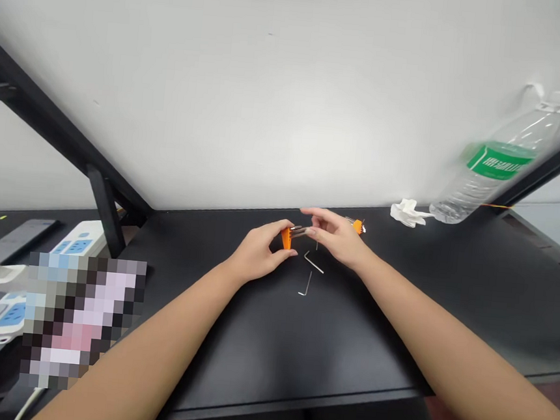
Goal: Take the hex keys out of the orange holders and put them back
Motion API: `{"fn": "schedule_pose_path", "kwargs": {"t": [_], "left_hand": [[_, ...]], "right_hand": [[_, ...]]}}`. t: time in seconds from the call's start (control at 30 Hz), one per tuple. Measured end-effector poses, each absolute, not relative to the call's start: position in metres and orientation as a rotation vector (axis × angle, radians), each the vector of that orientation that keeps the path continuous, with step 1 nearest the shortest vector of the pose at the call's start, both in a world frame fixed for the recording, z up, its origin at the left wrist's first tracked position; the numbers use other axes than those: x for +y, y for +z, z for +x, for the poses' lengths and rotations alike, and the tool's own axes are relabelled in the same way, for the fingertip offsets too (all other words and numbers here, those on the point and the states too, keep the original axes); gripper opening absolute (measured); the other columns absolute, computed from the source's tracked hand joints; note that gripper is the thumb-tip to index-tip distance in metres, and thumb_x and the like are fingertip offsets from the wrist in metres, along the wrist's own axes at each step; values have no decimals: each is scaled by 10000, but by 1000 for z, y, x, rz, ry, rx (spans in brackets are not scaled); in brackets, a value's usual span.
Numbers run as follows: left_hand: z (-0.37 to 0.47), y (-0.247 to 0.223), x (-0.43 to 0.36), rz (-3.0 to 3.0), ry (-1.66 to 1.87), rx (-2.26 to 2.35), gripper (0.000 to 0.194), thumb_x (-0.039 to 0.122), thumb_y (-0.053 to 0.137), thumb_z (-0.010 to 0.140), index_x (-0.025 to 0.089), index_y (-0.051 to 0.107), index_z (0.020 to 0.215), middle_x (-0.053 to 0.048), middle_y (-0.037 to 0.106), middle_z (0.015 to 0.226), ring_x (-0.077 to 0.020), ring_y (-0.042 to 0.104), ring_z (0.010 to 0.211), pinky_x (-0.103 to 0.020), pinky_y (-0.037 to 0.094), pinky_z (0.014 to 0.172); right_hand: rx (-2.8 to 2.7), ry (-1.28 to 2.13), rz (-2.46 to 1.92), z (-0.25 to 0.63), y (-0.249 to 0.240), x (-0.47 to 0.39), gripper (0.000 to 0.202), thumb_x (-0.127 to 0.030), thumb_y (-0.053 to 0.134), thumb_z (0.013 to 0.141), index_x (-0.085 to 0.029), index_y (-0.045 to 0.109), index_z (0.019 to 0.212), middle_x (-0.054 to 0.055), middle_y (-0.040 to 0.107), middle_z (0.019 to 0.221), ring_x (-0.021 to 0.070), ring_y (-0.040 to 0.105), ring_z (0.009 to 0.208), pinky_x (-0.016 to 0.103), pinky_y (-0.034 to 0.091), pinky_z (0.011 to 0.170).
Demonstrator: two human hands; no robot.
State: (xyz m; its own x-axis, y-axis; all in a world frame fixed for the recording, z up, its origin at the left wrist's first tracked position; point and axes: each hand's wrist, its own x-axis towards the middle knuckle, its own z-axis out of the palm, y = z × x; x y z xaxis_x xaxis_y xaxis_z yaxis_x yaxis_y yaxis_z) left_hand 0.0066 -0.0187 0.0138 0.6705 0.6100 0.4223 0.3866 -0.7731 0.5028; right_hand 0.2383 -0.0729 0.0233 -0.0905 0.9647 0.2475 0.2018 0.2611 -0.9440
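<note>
My left hand (258, 252) is closed around an orange hex key holder (286, 238), thumb and fingers on its two ends. Metal hex keys (299, 231) stick out of the holder to the right. The thumb and a finger of my right hand (331, 235) pinch a hex key by its right end, index finger stretched out above. Below my hands, loose L-shaped hex keys lie on the black table: one longer hex key (314, 263) and a thinner hex key (307, 284). Another small one is partly hidden by my right hand.
A second orange holder with keys (357, 226) lies behind my right hand. Crumpled tissue (408, 213) and a green-labelled plastic bottle (502, 161) stand by the wall at right. White power strips (10, 316) lie left, beyond a black metal frame (106, 211).
</note>
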Motion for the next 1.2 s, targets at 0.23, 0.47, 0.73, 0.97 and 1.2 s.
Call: {"fn": "schedule_pose_path", "kwargs": {"t": [0.23, 0.47, 0.73, 0.97, 1.2], "left_hand": [[14, 14, -31, 2608, 772, 633, 474, 381, 710, 909, 242, 558, 1337, -80, 717, 1208, -227, 708, 1044, -376, 566, 945], [7, 12, -17, 2628, 916, 663, 463, 342, 656, 955, 258, 553, 1398, -81, 663, 1333, -218, 657, 1203, -383, 531, 1057], [-4, 4, 3, 2518, 1011, 893, 260, 309, 635, 955, 257, 698, 1202, -80, 636, 1305, -211, 656, 1142, -368, 561, 985], [1, 5, -2, 2455, 1000, 788, 279, 230, 650, 936, 243, 646, 1215, -69, 619, 1116, -169, 643, 963, -331, 568, 881], [4, 9, -5, 2527, 895, 654, 294, 281, 684, 934, 248, 635, 1222, -66, 644, 1135, -171, 648, 988, -333, 555, 918]], "right_hand": [[-1554, 1250, -1104, 229, 8, -66, 552, -353, 769, 827, -234, 615, 1343, 37, 621, 1051, 173, 629, 912, 354, 545, 866], [-1812, 667, -1441, 245, 17, -66, 230, -396, 549, 984, -193, 655, 963, 25, 635, 864, 168, 586, 780, 307, 471, 725], [-2498, 275, -1793, 220, 27, -95, 43, -183, 610, 846, -183, 643, 818, 113, 689, 919, 230, 642, 735, 313, 389, 574], [-2030, 690, -1379, 221, 17, -84, 97, -111, 604, 802, -201, 574, 781, 6, 616, 761, 149, 586, 649, 281, 450, 615], [-1280, 973, -983, 209, 10, -81, 313, -313, 708, 869, -246, 582, 1148, -11, 621, 894, 147, 678, 677, 324, 588, 674]]}}
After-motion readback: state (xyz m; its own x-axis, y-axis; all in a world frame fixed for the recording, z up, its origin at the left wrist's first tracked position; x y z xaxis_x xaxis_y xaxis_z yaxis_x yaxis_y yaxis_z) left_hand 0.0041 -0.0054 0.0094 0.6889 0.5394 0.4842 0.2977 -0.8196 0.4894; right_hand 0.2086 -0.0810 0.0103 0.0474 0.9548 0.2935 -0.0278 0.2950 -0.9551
